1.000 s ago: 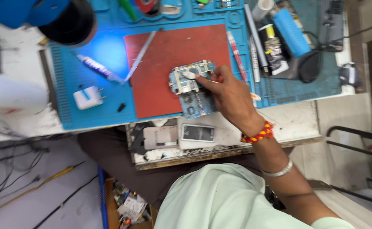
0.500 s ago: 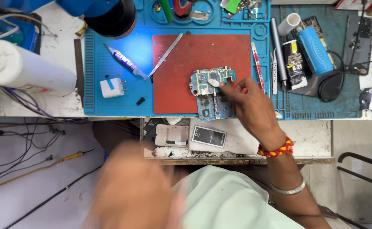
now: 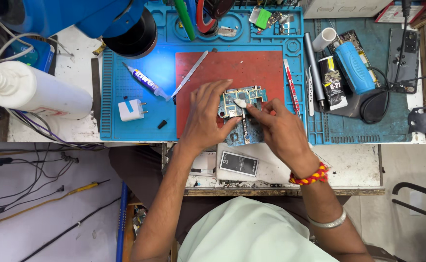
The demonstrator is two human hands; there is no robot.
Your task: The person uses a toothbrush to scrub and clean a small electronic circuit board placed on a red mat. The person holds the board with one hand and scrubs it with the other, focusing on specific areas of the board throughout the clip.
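Both hands on the circuit board (image 3: pixel 244 116), which lies on the red mat (image 3: pixel 242 68) at its 6 o'clock edge, partly overhanging onto the blue work mat (image 3: pixel 125 92).

Left hand (image 3: pixel 205 119): palm down at the board's 9 o'clock, fingers spread apart and pressing on its left edge, pinning it flat, not clamped around anything.

Right hand (image 3: pixel 283 133): comes in from the board's 4 o'clock, thumb and forefinger pinched together on a small white swab (image 3: pixel 240 103), tip touching the board's upper middle.

Around it: metal tweezers (image 3: pixel 189 75) lie diagonally at the red mat's 9 o'clock edge; glue tube (image 3: pixel 145 80) just beyond them; white plug adapter (image 3: pixel 131 109) further out on the blue mat. White squeeze bottle (image 3: pixel 33 92) lies on its side far at 9 o'clock. Blue cylinder (image 3: pixel 353 67) at 2 o'clock. Phone battery (image 3: pixel 238 163) on the lower shelf at the board's 6 o'clock.
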